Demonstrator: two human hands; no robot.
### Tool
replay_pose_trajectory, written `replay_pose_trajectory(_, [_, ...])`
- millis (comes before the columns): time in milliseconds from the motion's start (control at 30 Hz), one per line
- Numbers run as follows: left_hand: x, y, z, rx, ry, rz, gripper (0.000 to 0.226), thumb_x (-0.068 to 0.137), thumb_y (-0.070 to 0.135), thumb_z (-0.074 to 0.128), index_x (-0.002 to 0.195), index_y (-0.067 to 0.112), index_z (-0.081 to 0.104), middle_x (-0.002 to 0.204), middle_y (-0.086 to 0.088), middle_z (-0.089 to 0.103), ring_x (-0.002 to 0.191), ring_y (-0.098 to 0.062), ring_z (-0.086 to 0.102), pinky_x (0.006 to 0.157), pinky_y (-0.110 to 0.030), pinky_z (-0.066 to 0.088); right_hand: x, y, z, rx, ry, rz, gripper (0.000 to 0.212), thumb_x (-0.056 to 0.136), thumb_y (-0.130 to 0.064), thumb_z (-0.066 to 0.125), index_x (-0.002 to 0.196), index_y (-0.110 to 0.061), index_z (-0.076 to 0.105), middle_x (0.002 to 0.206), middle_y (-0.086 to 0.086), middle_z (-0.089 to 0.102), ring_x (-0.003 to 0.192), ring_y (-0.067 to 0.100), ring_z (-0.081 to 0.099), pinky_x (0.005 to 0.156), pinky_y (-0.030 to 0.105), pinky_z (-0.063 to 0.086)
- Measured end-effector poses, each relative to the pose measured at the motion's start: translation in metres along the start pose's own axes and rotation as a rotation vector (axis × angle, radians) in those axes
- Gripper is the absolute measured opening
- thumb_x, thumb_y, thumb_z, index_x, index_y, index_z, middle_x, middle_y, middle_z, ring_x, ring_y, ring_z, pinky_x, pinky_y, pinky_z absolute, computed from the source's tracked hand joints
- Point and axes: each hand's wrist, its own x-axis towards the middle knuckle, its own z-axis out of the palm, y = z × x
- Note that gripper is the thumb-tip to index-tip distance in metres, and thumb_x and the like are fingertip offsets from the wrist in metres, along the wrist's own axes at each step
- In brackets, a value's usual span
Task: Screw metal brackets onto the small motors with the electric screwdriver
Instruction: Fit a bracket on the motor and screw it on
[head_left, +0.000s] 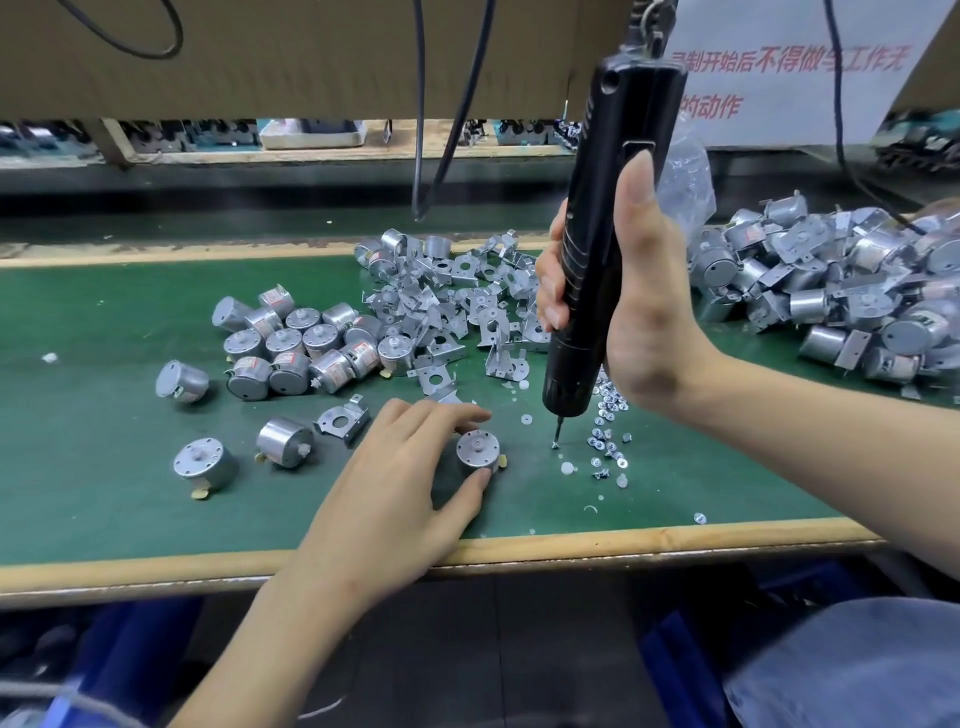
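Left hand (395, 483), palm down, pinches motor (477, 450) between thumb and fingers. Right hand (639, 312), upright, grips screwdriver (618, 156).

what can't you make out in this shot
Head view only:
- bit tip of the electric screwdriver: too small to tell if a screw sits on it
- the motor in the left hand: near side partly covered by the thumb
- the screwdriver's top: cut off by the upper edge
- the sign: text partly behind the screwdriver
- the pile of motors at right: cut off by the right edge
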Motion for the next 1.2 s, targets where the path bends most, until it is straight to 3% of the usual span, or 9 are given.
replay_pose_trajectory(167, [-0.0002,0.0001,-0.0001,-0.008,-0.003,-0.010,0.040,0.086,0.032,0.063,0.125,0.025,0.055,0.114,0.019,0.058,0.105,-0.012,0.049,0.091,-0.025,0.041,0.0011,0.0016,0.0015,-0.004,-0.002,0.019,0.084,0.057,-0.086,0.065,0.086,-0.009,0.050,0.058,0.004,0.049,0.048,0.019,0.046,0.051,0.029,0.041])
replay_pose_trajectory(600, [-0.0004,-0.0017,0.0020,0.017,0.007,-0.034,0.039,0.087,0.030,0.070,0.123,0.023,0.058,0.116,0.019,0.061,0.104,-0.012,0.048,0.090,-0.025,0.041,-0.0021,0.0018,0.0043,0.014,-0.039,0.043,0.081,0.056,-0.086,0.064,0.083,-0.011,0.051,0.057,0.005,0.048,0.045,0.019,0.043,0.051,0.029,0.038])
replay_pose_trajectory(867, [-0.0025,0.0033,0.0048,0.105,0.035,0.071,0.031,0.090,0.045,0.061,0.114,0.026,0.065,0.124,0.008,0.053,0.108,-0.018,0.046,0.093,-0.028,0.041,-0.0044,0.0023,0.0072,0.032,-0.056,0.045,0.082,0.056,-0.086,0.064,0.083,-0.010,0.050,0.057,0.005,0.048,0.044,0.020,0.043,0.050,0.029,0.038])
replay_pose_trajectory(1200, [-0.0001,0.0006,0.0044,0.077,0.049,-0.030,0.042,0.087,0.041,0.067,0.123,0.022,0.057,0.112,0.013,0.059,0.105,-0.016,0.047,0.093,-0.026,0.039,-0.0039,0.0040,0.0066,0.020,-0.055,0.048,0.081,0.059,-0.086,0.063,0.084,-0.010,0.050,0.056,0.003,0.050,0.043,0.019,0.045,0.050,0.027,0.039])
